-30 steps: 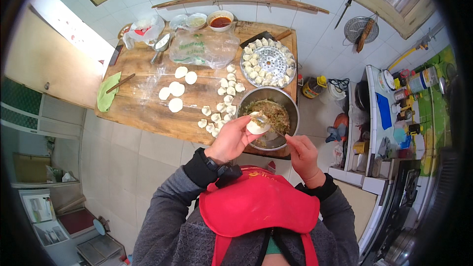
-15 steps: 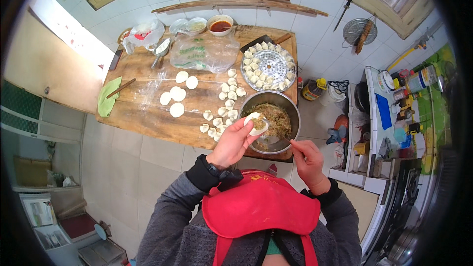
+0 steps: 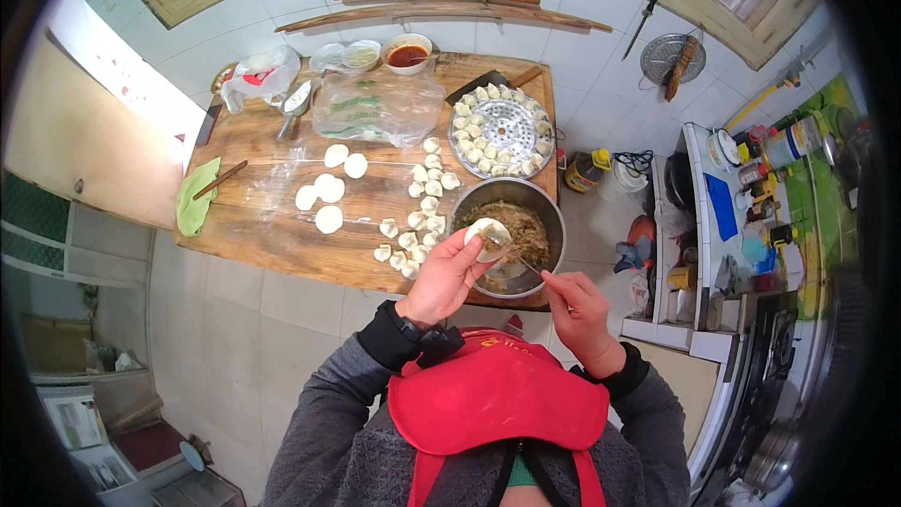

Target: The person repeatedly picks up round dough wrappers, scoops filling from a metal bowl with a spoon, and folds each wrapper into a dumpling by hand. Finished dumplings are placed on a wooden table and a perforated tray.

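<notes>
My left hand (image 3: 444, 280) holds a round dumpling wrapper (image 3: 489, 238) over the near left rim of a steel pot (image 3: 560, 252). Some filling lies on that wrapper. In the fingers of my right hand (image 3: 579, 312) is the handle of a spoon (image 3: 522, 264), its tip reaching to the filling on the wrapper. Minced filling (image 3: 531, 226) covers much of the pot's bottom. Left of the pot, several folded dumplings (image 3: 417, 220) stand on the wooden board, and flat wrappers (image 3: 329, 189) lie farther left. Behind the pot, more dumplings ring a perforated metal tray (image 3: 508, 130).
The wooden table (image 3: 253, 209) carries a plastic bag (image 3: 375, 109), a bowl of red sauce (image 3: 407, 54), a flour scoop (image 3: 296, 99), a cleaver (image 3: 477, 85) and a green cloth (image 3: 196, 199) with a thin stick. An oil jug (image 3: 587, 172) stands on the floor, right of the table.
The spoon's tip has come up to the wrapper, and my right hand has shifted slightly left and down. My left hand still holds the wrapper. The whole view has shifted a little.
</notes>
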Motion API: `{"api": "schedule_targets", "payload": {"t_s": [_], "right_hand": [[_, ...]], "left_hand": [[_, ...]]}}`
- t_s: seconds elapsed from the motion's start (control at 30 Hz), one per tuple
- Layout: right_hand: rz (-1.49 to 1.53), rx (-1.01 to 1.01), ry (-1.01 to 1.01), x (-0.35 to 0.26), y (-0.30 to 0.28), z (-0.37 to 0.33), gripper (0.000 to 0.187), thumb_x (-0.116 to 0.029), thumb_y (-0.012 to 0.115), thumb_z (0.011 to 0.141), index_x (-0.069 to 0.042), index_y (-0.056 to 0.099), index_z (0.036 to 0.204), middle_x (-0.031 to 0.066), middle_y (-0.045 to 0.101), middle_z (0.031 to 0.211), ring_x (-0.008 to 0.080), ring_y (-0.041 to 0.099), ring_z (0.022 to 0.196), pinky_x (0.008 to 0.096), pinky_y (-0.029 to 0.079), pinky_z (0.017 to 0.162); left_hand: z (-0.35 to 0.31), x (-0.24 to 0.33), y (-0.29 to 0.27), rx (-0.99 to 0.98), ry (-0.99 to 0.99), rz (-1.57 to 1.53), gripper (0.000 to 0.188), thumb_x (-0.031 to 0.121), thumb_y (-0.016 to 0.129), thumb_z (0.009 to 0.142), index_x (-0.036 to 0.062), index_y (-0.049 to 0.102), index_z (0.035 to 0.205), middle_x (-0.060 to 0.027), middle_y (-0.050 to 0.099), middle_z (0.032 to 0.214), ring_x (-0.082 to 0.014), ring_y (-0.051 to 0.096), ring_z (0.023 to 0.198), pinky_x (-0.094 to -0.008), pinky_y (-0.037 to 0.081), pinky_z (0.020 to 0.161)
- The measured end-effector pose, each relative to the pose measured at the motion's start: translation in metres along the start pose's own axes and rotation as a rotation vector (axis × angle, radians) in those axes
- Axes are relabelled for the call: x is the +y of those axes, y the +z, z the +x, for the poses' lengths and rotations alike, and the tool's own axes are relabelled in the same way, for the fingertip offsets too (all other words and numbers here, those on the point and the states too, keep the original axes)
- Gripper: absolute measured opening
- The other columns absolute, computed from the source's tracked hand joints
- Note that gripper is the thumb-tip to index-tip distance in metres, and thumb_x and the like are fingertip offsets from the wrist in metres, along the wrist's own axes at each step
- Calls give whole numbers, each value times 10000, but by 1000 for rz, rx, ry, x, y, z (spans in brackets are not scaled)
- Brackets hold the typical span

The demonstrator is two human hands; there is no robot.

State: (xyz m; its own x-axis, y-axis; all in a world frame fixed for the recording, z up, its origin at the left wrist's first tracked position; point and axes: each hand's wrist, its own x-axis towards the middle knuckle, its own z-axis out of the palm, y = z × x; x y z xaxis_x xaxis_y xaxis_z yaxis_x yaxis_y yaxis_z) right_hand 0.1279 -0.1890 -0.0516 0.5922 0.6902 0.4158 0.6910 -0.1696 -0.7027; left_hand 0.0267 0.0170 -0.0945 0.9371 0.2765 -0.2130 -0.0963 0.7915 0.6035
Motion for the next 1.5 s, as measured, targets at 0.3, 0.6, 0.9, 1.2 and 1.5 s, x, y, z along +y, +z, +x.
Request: {"api": "schedule_targets", "payload": {"t_s": [0.3,0.6,0.9,1.2,1.5], "right_hand": [[12,18,34,0,-15,8,248,51,700,816,-37,717,1047,122,668,856,267,650,721,332,524,642],[-103,-79,-149,8,-41,28,263,67,704,769,-41,724,1008,111,668,822,287,632,688,351,495,601],[-718,-366,-168,132,26,31,97,-88,630,746,-83,682,828,78,579,792,272,602,825,392,506,713],[-439,-174,-228,84,40,40,305,-154,764,735,-83,719,1028,59,666,980,286,576,965,388,474,819],[-26,-252,-252,-5,65,55,402,-214,819,688,-107,718,1061,39,623,993,269,554,959,393,457,857]], "left_hand": [[7,-1,3,11,-49,-21,337,170,403,1079,6,507,1354,-61,601,1303,-175,564,1210,-342,464,1061],[2,10,5,23,-84,-113,393,256,382,1087,-34,505,1322,-120,608,1297,-216,615,1157,-361,487,1048],[-13,1,-23,186,-91,-193,362,239,457,1062,-20,499,1312,-135,603,1294,-252,611,1176,-430,504,1061],[-36,-1,-30,247,-115,-205,376,248,422,1073,-33,486,1314,-150,598,1293,-258,615,1171,-440,506,1055],[-47,8,-16,182,-111,-197,324,222,429,1071,6,515,1296,-109,624,1208,-212,655,1056,-362,574,928]]}}
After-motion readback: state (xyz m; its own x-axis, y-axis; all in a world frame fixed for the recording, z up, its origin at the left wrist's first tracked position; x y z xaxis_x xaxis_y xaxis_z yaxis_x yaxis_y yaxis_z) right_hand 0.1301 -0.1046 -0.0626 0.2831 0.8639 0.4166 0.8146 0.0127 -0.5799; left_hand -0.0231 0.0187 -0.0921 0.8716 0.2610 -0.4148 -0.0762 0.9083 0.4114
